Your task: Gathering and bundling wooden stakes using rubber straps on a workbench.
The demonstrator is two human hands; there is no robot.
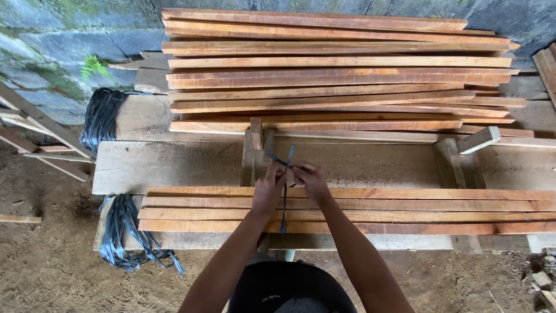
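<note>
At frame centre, the left hand (269, 188) and right hand (311, 179) each pinch the dark strap (284, 191), which crosses the near slats (405, 210) on the worktop (174, 165).

My left hand (268, 188) and right hand (311, 179) are bare, without gloves, rings or watch. My forearms are uncovered, no sleeves reaching them. Below sits my black garment with small pale print.
</note>
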